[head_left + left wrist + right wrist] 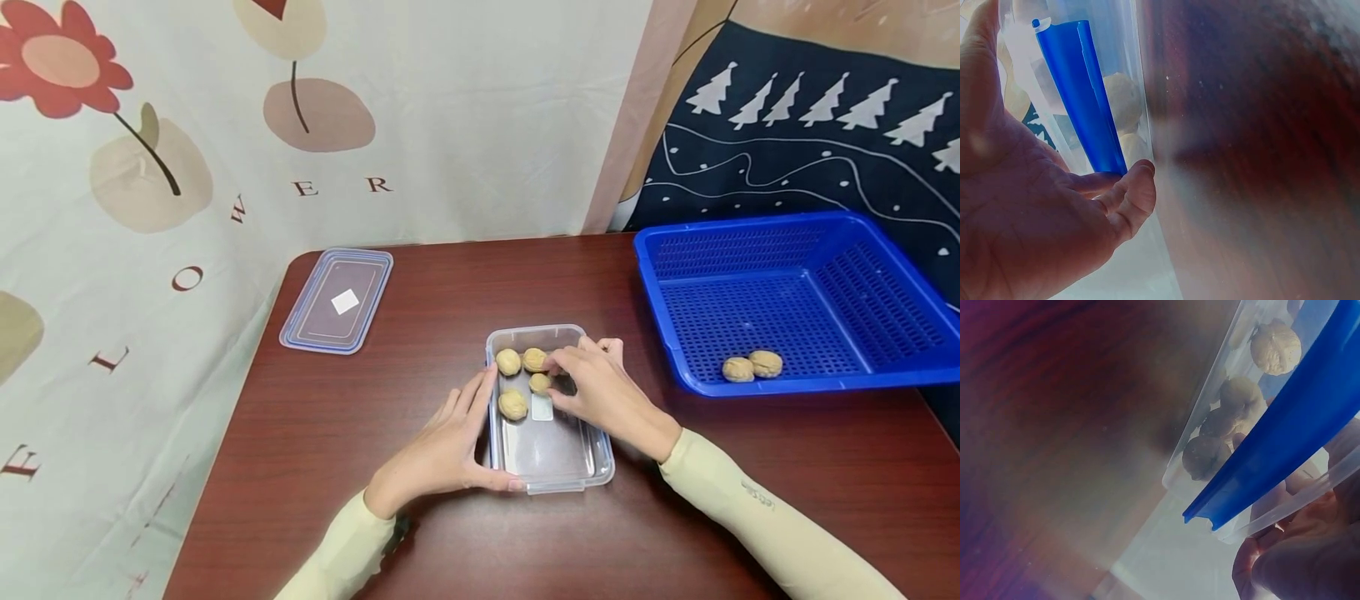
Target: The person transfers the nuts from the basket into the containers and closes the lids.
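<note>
Surface (435, 308): reddish-brown, wood-grained, backed by a pale hanging (480, 142) with flowers and letters and, far right, a dark cloth (795, 158) with white trees. Far left, near the surface's corner: one clear lid (322, 329), flat, blue-lined, with a white label. Far right: one blue perforated basket (825, 383) holding two walnuts (766, 364) side by side by its near wall. Bare wood separates lid and basket from the central container (551, 454), and runs along its near edge. Container: clear, rectangular, uncovered, blue clasps (1082, 94) at its sides; inside, toward the far end, four tan, wrinkled shells (513, 405), one smaller. Left hand (438, 450): fingers extended along the left wall, thumb at the near rim. Right hand (603, 392): thumb and fingertips at the small shell; whether that grip pinches it, cannot tell.
</note>
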`<move>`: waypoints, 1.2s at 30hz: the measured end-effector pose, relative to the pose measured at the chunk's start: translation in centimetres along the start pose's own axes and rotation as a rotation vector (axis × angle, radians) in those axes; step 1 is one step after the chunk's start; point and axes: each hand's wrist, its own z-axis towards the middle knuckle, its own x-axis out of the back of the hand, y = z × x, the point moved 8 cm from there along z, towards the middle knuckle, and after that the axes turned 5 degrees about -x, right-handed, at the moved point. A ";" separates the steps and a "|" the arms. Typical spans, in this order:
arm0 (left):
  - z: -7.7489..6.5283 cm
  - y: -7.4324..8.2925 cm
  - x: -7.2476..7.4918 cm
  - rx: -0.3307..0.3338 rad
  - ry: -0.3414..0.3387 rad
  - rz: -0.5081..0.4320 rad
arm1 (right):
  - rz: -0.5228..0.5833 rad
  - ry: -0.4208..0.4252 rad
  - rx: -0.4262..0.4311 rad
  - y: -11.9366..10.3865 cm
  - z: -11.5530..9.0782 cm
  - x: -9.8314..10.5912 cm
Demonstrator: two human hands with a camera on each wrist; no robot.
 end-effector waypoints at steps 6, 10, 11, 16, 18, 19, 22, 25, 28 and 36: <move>-0.1 0.1 0.0 0.000 0.003 -0.001 | 0.086 0.011 -0.011 0.4 -0.3 0.4; -0.1 0.1 0.0 -0.005 0.001 0.003 | 0.155 0.006 -0.029 0.6 -0.6 0.8; -0.1 0.1 0.0 -0.007 0.002 0.003 | 0.171 -0.001 -0.039 0.7 -0.6 1.0; -0.1 0.0 0.1 -0.011 0.008 0.005 | 0.218 -0.025 -0.086 0.9 -0.7 1.8; -0.1 0.0 0.1 -0.007 0.007 0.008 | 0.226 -0.022 -0.089 1.0 -0.8 2.1; -0.2 0.0 0.1 -0.004 0.006 0.008 | 0.231 -0.018 -0.087 1.0 -0.9 2.2; -0.2 -0.1 0.1 0.001 0.005 0.007 | 0.233 -0.002 -0.086 1.2 -1.1 2.8; -0.2 -0.1 0.1 0.007 0.002 -0.003 | 0.226 0.015 -0.088 1.5 -1.3 3.5; -0.3 -0.1 0.1 0.010 0.003 -0.011 | 0.223 0.028 -0.101 1.9 -1.5 4.1; -0.2 0.0 0.1 0.000 0.013 0.002 | 0.204 0.076 -0.148 2.6 -2.3 6.0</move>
